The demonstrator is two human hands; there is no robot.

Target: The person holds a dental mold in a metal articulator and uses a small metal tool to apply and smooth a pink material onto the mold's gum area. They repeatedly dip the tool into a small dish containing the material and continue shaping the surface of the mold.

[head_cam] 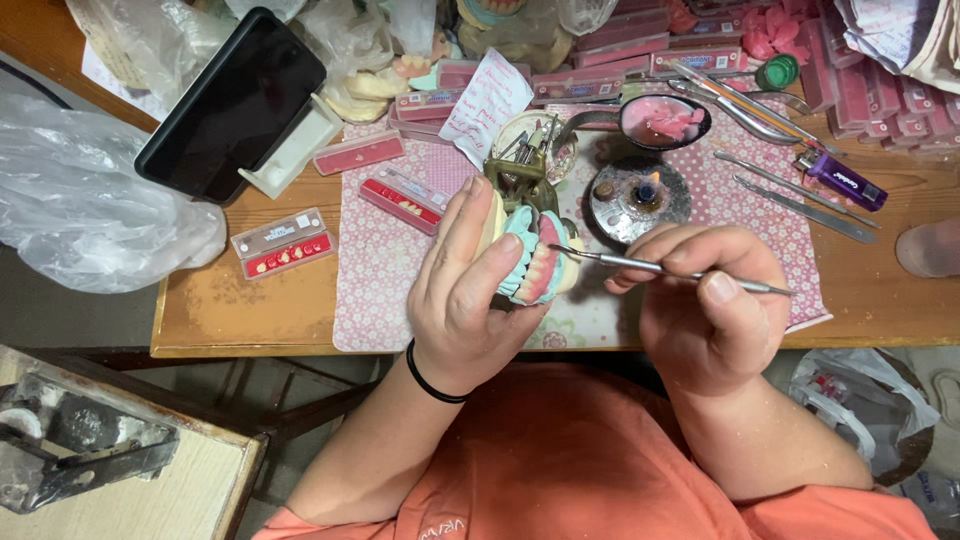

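1. Head view, hands: My left hand (468, 290) was wrapped around a denture model (535, 258), fingers curled over its pale green and pink wax with the row of teeth facing right, raised just above the near edge of the wooden table (240, 310). A black band sat on that wrist.

2. Head view, tool: My right hand (712, 300) pinched a thin metal carving tool (660, 268) between thumb and fingers, closed tight on the shaft; its tip touched the teeth of the model.

3. Head view, bench: Behind the hands, a small lit burner (640, 195) stood on a pink flowered mat (385, 260), with a spoon of pink wax (665, 122) just beyond it. A purple lighter (845, 180) and loose metal instruments (800, 205) lay to the right.

4. Head view, left side: Red trays of artificial teeth (285, 243) lay near a dark phone (235, 105) propped on a white stand, beside a clear plastic bag (90, 190).
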